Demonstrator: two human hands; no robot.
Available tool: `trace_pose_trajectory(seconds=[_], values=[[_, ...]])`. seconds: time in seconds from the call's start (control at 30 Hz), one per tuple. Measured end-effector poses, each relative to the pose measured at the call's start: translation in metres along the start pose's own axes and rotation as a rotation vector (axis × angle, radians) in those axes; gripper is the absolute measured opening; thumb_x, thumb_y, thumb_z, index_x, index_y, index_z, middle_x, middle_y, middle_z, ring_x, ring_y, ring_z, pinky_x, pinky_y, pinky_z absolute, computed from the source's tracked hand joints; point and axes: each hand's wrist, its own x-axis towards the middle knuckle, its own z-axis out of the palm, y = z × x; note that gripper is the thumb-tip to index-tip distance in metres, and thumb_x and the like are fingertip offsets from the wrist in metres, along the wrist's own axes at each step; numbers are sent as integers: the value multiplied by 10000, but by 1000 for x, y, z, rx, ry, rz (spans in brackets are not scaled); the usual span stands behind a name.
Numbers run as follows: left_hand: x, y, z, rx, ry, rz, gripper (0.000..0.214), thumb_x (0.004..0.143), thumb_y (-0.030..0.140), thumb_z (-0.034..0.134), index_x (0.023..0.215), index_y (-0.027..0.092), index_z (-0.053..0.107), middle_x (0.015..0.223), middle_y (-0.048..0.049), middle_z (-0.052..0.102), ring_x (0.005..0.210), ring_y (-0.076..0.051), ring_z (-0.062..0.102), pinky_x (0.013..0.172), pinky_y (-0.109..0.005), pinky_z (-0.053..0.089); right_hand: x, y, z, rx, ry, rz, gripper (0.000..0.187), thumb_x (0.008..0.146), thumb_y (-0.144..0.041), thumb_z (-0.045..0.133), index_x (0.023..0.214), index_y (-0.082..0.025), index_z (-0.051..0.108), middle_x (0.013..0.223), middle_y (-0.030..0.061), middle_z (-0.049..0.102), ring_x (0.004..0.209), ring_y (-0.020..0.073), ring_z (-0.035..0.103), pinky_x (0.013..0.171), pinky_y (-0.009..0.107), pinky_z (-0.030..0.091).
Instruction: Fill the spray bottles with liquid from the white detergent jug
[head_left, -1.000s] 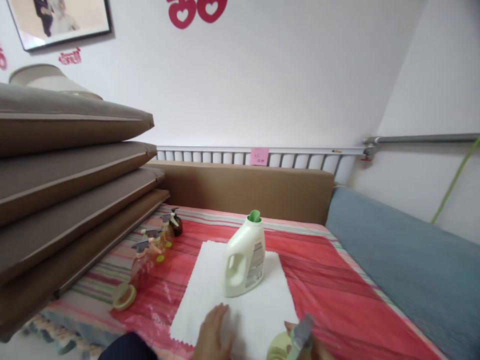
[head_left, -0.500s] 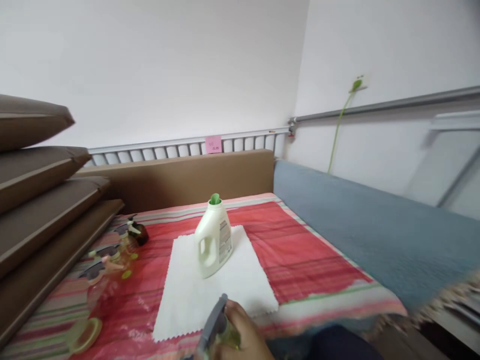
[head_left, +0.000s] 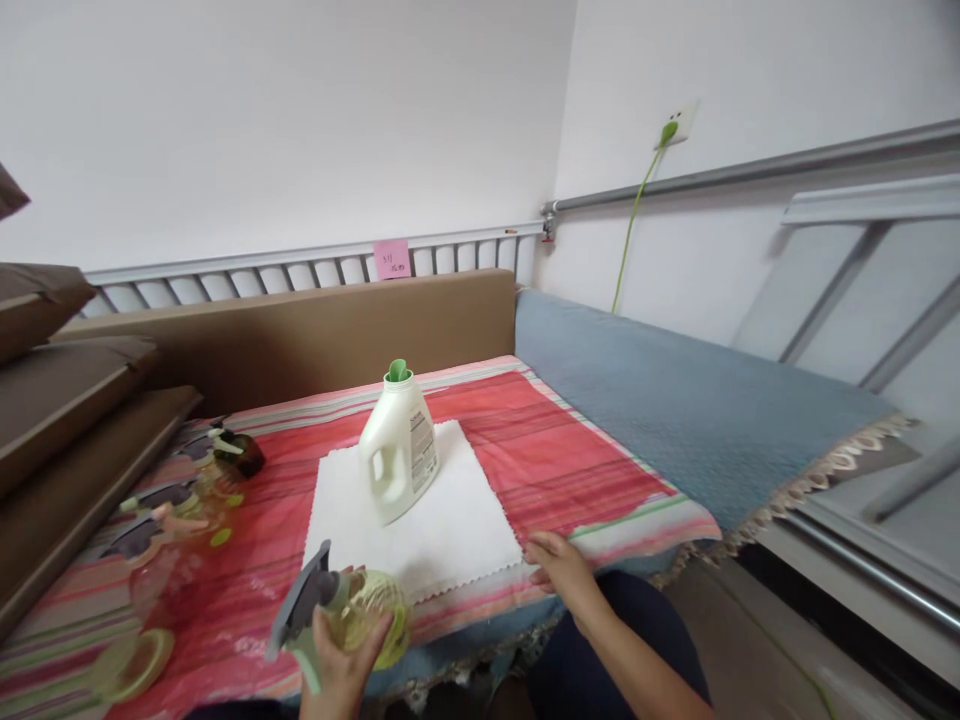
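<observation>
My left hand (head_left: 346, 655) grips a clear yellow spray bottle (head_left: 381, 610) with a grey head and pale green trigger. The bottle lies tilted on its side, just over the near edge of a white cloth (head_left: 465, 540) with zigzag edges. To its right, my right hand (head_left: 559, 570) hovers by the cloth's near right corner, fingers apart and holding nothing. Upright on the cloth stands a pale detergent jug (head_left: 401, 450) with a handle hole. Something green (head_left: 397, 370) sits in its mouth.
Several spray bottles (head_left: 154, 530) lie at left, beside a dark brown pump bottle (head_left: 244, 455) and a pale yellow-green round-rimmed item (head_left: 135, 665). Brown cushions (head_left: 75, 400) are stacked far left. A red striped cloth (head_left: 555, 440) covers the surface; a blue padded cover (head_left: 675, 400) borders the right.
The spray bottle has passed from my right hand to my left and moved left. My right hand has let go and opened. The view has shifted right.
</observation>
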Motion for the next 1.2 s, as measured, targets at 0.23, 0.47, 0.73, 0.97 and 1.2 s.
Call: trace_pose_trajectory(seconds=[0.23, 0.47, 0.73, 0.97, 1.2], values=[[-6, 7, 10, -54, -9, -106, 603, 479, 455, 799, 957, 160, 581, 948, -115, 694, 906, -312, 669, 864, -495, 525, 9, 11, 18, -70, -26, 132, 226, 901, -347, 523, 980, -145, 585, 822, 1, 626, 606, 99, 582, 543, 253, 512], [-12, 13, 5, -63, -16, -137, 661, 504, 486, 777, 1031, 146, 568, 1054, -145, 661, 977, -325, 640, 929, -533, 470, 13, 12, 13, -76, -54, 155, 232, 897, -348, 530, 998, -148, 592, 894, 22, 643, 685, 121, 614, 605, 286, 537], [-7, 13, 9, -86, -42, -144, 701, 486, 467, 790, 1062, 140, 562, 1061, -149, 656, 1024, -330, 621, 956, -537, 444, 13, 15, 11, -199, -58, 80, 228, 897, -344, 529, 991, -146, 593, 885, 20, 643, 682, 122, 614, 605, 287, 537], [-6, 11, 0, -111, -77, -204, 685, 493, 405, 805, 1074, 141, 555, 1073, -150, 661, 1004, -313, 636, 938, -498, 472, -2, 14, 3, -481, 30, -239, 203, 894, -307, 530, 1014, -154, 587, 931, 32, 645, 804, 163, 622, 740, 365, 524], [-25, 8, -6, -72, -27, -196, 677, 502, 473, 782, 1055, 145, 571, 1067, -141, 662, 1033, -327, 622, 977, -532, 429, -11, -4, 16, -783, -56, -699, 322, 793, -112, 552, 1091, -195, 637, 1302, 121, 537, 1244, 280, 404, 1051, 444, 294]])
